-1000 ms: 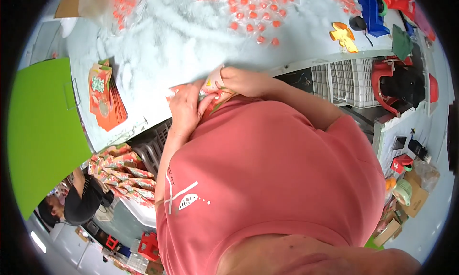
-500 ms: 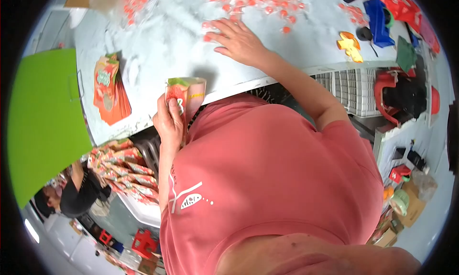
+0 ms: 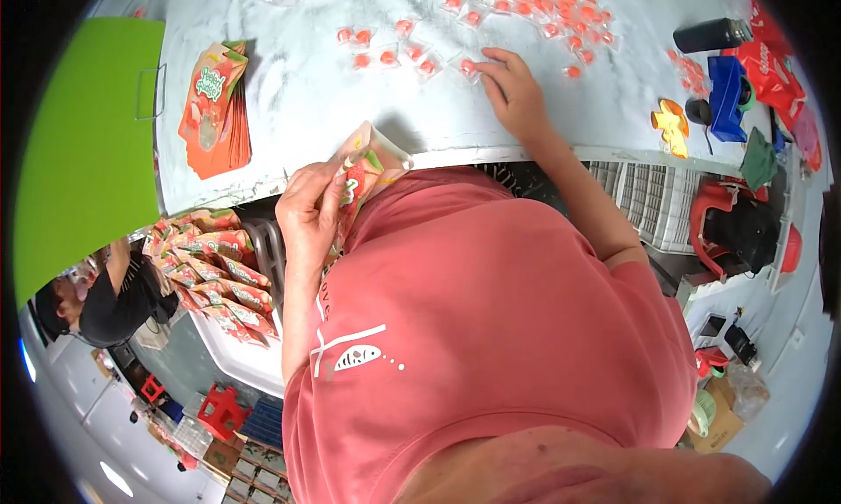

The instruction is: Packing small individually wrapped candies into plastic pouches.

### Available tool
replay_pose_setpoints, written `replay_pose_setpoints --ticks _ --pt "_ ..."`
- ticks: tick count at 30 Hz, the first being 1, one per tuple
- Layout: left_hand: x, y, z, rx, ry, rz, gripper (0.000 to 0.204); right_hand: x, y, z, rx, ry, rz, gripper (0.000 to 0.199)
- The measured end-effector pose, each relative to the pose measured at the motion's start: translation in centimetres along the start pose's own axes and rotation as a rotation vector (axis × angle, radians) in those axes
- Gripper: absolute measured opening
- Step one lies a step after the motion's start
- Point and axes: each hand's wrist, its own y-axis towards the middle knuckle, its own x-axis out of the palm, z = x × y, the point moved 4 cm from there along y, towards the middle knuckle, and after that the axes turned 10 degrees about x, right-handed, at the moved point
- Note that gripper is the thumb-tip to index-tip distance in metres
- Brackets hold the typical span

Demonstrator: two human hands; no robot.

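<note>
My left hand (image 3: 308,213) grips a printed red-and-green pouch (image 3: 352,187) at the table's front edge. The pouch is tilted, and its mouth gapes toward the table; what is inside cannot be made out. Over the tabletop, my right hand (image 3: 519,99) is open, fingers apart, with its fingertips at a red candy in a clear wrapper (image 3: 469,67). Several more wrapped candies (image 3: 387,57) lie loosely to its left. A larger spread of the same candies (image 3: 561,9) covers the table beyond it. Flat pouches (image 3: 217,110) are stacked at the table's left.
Filled pouches (image 3: 219,281) stand in rows in a white tray (image 3: 229,351) at lower left. A green panel (image 3: 88,154) borders the table. A black bottle (image 3: 711,35), a blue tape dispenser (image 3: 725,97) and a yellow item (image 3: 671,126) lie right. Another person (image 3: 118,298) is at far left.
My right hand has moved right, and several candies now lie to its left, apart from the larger spread. The pouch in my left hand has tilted. The whole view has shifted.
</note>
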Motion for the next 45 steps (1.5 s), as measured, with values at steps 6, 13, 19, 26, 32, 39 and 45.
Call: replay_pose_setpoints --ticks 6,13,19,26,32,39,45 --pt "-0.4 -1.6 -0.3 -0.182 -0.099 0.116 0.006 0.9 0.6 -2.9 -0.12 -0.082 -0.026 0.028" --pt "-0.7 -2.3 -0.8 -0.161 -0.064 0.214 0.005 1.6 1.0 0.2 -0.155 -0.228 -0.057 0.029" --pt "0.5 -2.6 -0.7 -0.238 -0.258 0.237 0.006 0.1 0.9 -0.1 -0.159 -0.189 0.087 0.025" --pt "0.7 -2.2 0.2 -0.205 -0.27 0.212 0.006 3.4 2.7 -5.2 -0.307 -0.202 0.014 0.031" --pt "0.8 -2.6 0.2 -0.219 -0.291 0.245 0.005 7.4 7.3 -4.9 -0.346 -0.191 0.014 0.038" --pt "0.5 -3.1 -0.2 -0.173 -0.233 0.267 0.007 8.7 7.1 -3.3 -0.359 -0.253 -0.055 0.046" --pt "0.5 -2.8 -0.3 -0.204 -0.247 0.234 0.008 9.9 9.4 -8.0 -0.402 -0.282 -0.156 0.044"
